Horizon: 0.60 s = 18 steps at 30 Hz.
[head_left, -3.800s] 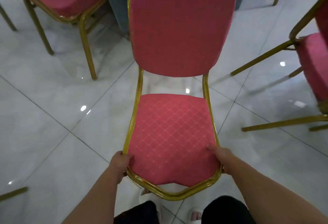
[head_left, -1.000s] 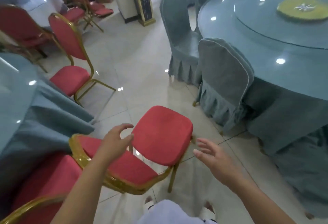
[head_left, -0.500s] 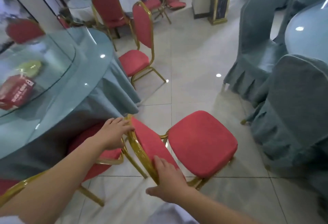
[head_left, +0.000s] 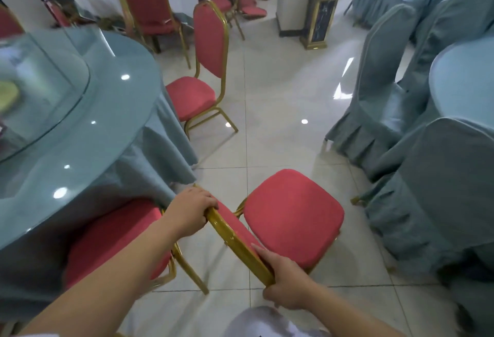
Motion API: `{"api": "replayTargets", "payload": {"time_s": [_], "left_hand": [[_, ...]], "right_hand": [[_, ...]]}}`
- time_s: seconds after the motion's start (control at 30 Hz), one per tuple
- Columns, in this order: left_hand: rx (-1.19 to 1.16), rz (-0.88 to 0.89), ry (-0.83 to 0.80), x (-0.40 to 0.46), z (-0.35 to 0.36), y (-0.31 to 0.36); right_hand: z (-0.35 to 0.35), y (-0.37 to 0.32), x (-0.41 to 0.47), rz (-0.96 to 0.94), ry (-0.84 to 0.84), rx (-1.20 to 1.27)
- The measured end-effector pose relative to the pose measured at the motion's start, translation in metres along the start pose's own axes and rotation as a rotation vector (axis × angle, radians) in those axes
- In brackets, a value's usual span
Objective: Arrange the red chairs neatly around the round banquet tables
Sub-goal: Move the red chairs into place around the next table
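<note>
A red chair with a gold frame point(head_left: 292, 216) stands in the aisle right below me, its seat facing away from the round banquet table point(head_left: 80, 133) on the left. My left hand point(head_left: 191, 212) grips the top left corner of its backrest. My right hand point(head_left: 287, 287) grips the gold rim at the other corner. A second red chair point(head_left: 112, 240) is pushed part-way under the blue tablecloth just left of it. A third red chair point(head_left: 199, 88) stands further along the table's edge, facing the table.
Grey-blue covered chairs point(head_left: 438, 197) and another round table point(head_left: 465, 80) line the right side of the aisle. A gold and black bin point(head_left: 319, 16) stands by a white pillar at the back. More red chairs point(head_left: 149, 8) surround a white-clothed table behind.
Both hands have closed on the backrest's top corners; half a second ago the left hand was only reaching the frame. The view has lifted a little along the aisle.
</note>
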<state>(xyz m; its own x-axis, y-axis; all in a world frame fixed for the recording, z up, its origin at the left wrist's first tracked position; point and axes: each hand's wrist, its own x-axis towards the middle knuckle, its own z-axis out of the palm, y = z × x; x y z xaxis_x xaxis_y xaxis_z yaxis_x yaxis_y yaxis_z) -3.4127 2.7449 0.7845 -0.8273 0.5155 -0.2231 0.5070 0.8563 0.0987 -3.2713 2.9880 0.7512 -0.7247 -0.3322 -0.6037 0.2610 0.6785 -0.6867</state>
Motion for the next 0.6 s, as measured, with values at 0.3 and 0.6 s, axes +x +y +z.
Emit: {"api": "replayTargets", "payload": {"time_s": [0.3, 0.6], "left_hand": [[0.059, -0.318, 0.032, 0.024, -0.013, -0.037], [-0.237, -0.833, -0.010, 0.089, -0.037, -0.045]], "right_hand": [[-0.116, -0.010, 0.095, -0.037, 0.118, -0.215], [-0.245, -0.035, 0.199, -0.182, 0.331, -0.030]]}}
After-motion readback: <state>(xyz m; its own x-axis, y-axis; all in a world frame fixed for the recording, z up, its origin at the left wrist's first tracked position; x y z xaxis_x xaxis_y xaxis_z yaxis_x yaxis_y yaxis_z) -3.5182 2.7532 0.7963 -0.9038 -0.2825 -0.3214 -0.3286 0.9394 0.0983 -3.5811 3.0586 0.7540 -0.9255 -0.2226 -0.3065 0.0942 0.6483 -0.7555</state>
